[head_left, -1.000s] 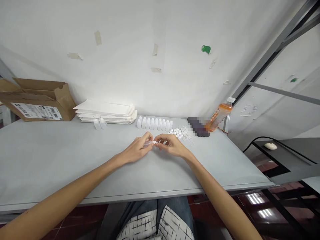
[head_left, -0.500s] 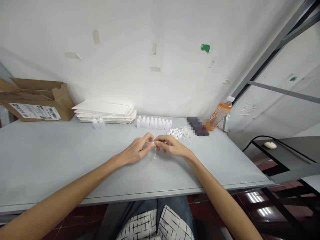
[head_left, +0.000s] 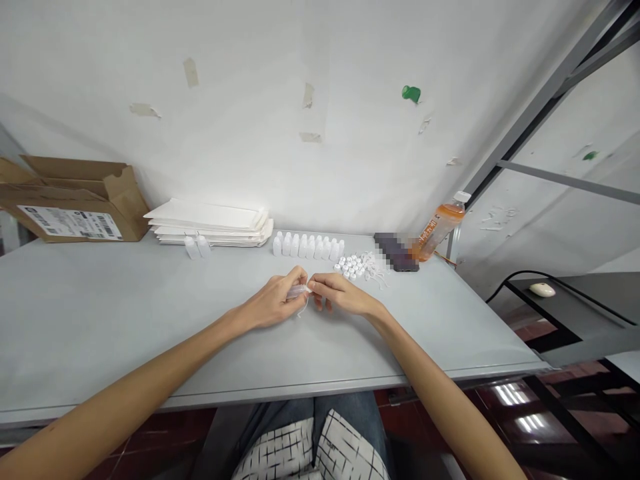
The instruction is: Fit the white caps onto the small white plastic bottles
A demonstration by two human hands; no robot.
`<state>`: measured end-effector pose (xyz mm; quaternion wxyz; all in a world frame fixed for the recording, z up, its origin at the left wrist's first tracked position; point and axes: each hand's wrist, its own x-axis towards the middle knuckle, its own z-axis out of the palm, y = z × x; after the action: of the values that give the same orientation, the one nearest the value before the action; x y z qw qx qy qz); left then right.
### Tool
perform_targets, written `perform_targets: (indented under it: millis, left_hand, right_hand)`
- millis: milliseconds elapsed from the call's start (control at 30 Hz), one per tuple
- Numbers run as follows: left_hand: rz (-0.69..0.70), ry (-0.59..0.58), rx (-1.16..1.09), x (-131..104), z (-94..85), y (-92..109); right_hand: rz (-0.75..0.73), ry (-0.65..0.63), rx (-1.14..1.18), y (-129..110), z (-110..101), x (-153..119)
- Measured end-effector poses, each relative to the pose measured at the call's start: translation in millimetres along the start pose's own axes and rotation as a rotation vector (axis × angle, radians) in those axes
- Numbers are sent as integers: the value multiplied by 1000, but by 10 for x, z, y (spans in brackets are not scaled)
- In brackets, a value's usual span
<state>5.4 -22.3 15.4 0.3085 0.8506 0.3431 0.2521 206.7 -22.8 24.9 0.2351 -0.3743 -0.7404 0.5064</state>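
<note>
My left hand (head_left: 274, 301) is closed around a small translucent plastic bottle (head_left: 296, 291), which lies sideways with its mouth end to the right. At that end my right hand (head_left: 341, 293) pinches a small white piece between thumb and forefinger. From it a thin white tail (head_left: 305, 305) curves down below the fingers. The fingertips cover most of the piece and the bottle's mouth. Beyond my hands stand several similar bottles (head_left: 310, 248) in close rows. White caps (head_left: 352, 267) lie right of them, beside a heap of thin-tailed white pieces (head_left: 374, 268).
Two small bottles with thin needle-like tips (head_left: 198, 248) stand before a stack of white sheets (head_left: 210, 220). A cardboard box (head_left: 90, 200) is at the far left. A dark phone (head_left: 397, 253) and an orange drink bottle (head_left: 437, 233) are at the right, near a metal frame.
My right fingertips have shifted slightly at the bottle's mouth, showing more of the bottle. The hanging white tail has swung left and curls closer to my left hand.
</note>
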Motion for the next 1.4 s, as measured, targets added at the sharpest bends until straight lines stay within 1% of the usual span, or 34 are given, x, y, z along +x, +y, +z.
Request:
perform_targets:
  millis: [67, 133, 200, 267, 433, 533, 667, 767, 1000, 1200, 1400]
  left_hand:
    - [12, 23, 26, 6, -3, -22]
    - [34, 71, 71, 14, -5, -42]
    - [69, 122, 117, 21, -4, -58]
    - [112, 146, 145, 25, 2, -67]
    - [149, 159, 74, 27, 45, -62]
    - [128, 140, 41, 24, 50, -48]
    - [28, 120, 51, 18, 17, -42]
    - [-33, 105, 39, 15, -6, -37]
    - [-89, 49, -78, 22, 17, 13]
    - [-76, 99, -131, 17, 83, -14]
    - [-68, 144, -85, -11, 121, -45]
  right_hand:
    - [-1, 21, -9, 3, -2, 0]
    - [-2, 41, -18, 10, -6, 3]
    - [10, 55, -2, 18, -11, 7]
    - [33, 66, 34, 26, -15, 12]
    - [35, 87, 64, 46, -26, 23]
    - [25, 130, 46, 27, -31, 14]
    - [-44, 194, -17, -36, -36, -18]
    - [-55, 225, -57, -63, -36, -35]
    - [-91, 169, 2, -52, -33, -27]
    - [-78, 149, 80, -54, -51, -23]
    - [-52, 120, 184, -22, -27, 21]
